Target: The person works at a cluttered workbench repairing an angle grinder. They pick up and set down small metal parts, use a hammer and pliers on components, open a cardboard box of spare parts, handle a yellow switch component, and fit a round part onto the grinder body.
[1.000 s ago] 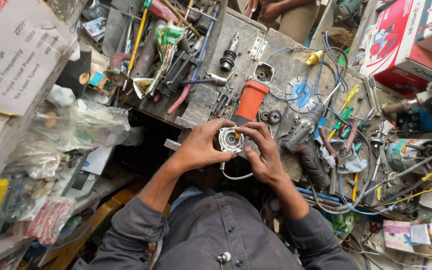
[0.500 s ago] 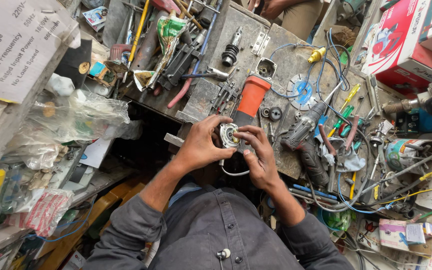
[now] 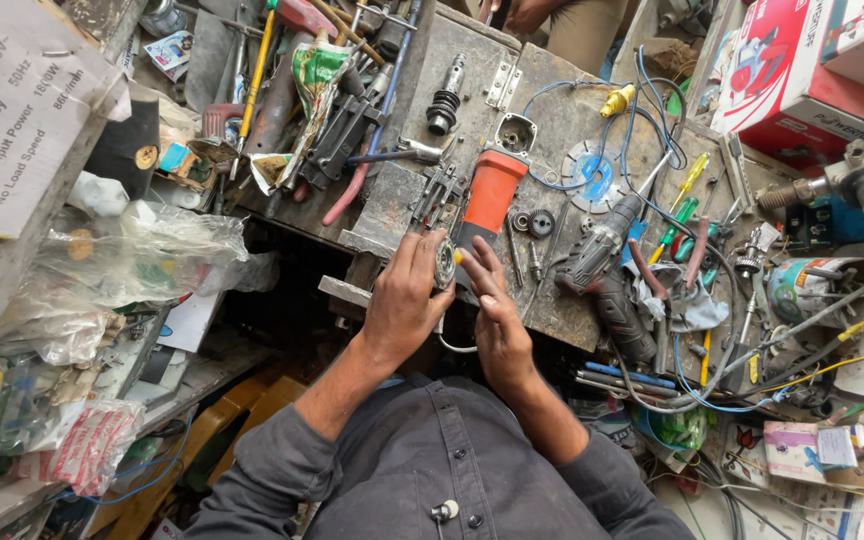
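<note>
Left hand (image 3: pixel 404 300) at frame centre, grip closed round a small round metal part (image 3: pixel 444 262), looks like a bearing housing or gear head, held at the near edge of the table (image 3: pixel 562 110). Right hand (image 3: pixel 492 318) just beside it, palm turned inward, fingers (image 3: pixel 474 268) straight and spread, tips at or touching the part's right side; not clamped on anything, grip open. Both forearms come up from lower centre, elbows bent, wrists close together. An orange tool body (image 3: pixel 493 190) lies directly above the hands, near the part. Small gears (image 3: pixel 531 222) sit just right of it; a black drill (image 3: pixel 607 270) lies right of centre among blue wires (image 3: pixel 642 120). Risks, as a guess: the part hangs at the table edge over a dark gap, so a slip from the left hand could drop it down among the clutter; loose gears nearby could get knocked off by the right wrist; the white cable looping under the hands could snag. Plastic bags (image 3: pixel 142 250) piled at left.
</note>
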{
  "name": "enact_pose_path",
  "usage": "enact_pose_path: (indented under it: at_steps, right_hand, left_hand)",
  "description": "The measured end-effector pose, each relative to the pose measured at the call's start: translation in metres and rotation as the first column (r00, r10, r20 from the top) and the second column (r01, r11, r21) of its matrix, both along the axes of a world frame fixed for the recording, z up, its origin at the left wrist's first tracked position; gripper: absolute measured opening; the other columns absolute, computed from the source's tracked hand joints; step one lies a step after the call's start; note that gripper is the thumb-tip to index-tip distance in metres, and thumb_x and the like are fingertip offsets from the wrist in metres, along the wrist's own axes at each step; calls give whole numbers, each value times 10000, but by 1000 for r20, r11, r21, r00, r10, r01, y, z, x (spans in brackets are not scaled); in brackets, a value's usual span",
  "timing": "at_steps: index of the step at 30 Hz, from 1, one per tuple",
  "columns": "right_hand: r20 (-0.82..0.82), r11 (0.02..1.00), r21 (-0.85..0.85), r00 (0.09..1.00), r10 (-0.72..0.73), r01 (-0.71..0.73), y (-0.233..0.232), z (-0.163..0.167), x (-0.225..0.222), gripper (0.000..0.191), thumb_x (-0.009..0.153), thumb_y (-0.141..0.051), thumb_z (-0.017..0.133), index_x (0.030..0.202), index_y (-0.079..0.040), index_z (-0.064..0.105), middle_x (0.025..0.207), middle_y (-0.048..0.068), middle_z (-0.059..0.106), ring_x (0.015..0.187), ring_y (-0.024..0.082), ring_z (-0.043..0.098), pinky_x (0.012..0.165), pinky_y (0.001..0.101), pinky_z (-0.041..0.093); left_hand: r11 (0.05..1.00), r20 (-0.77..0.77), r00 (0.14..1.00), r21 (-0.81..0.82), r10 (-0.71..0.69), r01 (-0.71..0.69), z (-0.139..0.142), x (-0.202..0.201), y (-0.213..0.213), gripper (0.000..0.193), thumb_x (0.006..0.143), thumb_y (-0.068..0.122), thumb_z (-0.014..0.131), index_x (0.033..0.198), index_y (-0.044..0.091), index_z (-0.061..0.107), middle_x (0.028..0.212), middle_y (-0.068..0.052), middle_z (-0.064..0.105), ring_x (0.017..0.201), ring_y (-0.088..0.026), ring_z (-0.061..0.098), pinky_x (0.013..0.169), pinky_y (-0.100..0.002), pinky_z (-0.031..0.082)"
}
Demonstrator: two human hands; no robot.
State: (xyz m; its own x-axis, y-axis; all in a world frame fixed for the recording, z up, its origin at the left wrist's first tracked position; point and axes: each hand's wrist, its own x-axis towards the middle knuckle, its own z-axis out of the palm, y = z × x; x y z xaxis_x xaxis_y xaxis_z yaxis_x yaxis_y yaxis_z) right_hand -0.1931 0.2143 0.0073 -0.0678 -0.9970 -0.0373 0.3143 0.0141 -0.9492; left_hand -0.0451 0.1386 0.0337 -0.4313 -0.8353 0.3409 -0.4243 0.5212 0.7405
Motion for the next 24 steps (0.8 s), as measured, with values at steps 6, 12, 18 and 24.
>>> enact_pose_path:
  at_steps: [6, 12, 18, 24]
  right_hand:
    - [-19, 998, -62, 1000, -5, 4, -1, -10, 11, 704, 994, -372, 405, 1551, 60, 404, 1749, 117, 102, 1639, 286, 89, 1318, 427, 44]
    - [15, 998, -42, 999, -39, 40, -1, -10, 3, 639, 1011, -389, 412, 1416, 90, 532, 1743, 160, 173, 1644, 313, 119, 1317, 473, 69]
    - [-407, 994, -102, 910, -84, 46, 0, -2, -4, 629, 999, -423, 388, 1423, 3, 572, 1714, 153, 180, 1618, 317, 151, 1296, 486, 127]
    - [-334, 991, -133, 941, -50, 5, 4, -1, -4, 608, 1020, -459, 392, 1381, -24, 616, 1718, 182, 226, 1616, 344, 208, 1301, 508, 160]
  left_hand:
    - [999, 34, 999, -47, 1, 0, -3, -8, 5, 689, 770, 33, 794, 1380, -56, 486, 1177, -224, 561, 1078, -424, 625, 904, -454, 535]
    - [997, -19, 999, 68, 41, -40, 2, -1, 1, 681, 755, 57, 824, 1362, -19, 524, 1130, -193, 578, 995, -393, 657, 827, -447, 551]
    - [984, -92, 994, 176, 59, -42, 9, 2, 0, 694, 711, 95, 854, 1339, 47, 561, 1104, -152, 600, 961, -362, 686, 788, -436, 565]
    - [990, -59, 996, 130, 69, -61, 6, 2, -2, 679, 730, 100, 849, 1340, 34, 558, 1109, -160, 593, 981, -377, 671, 798, -448, 555]
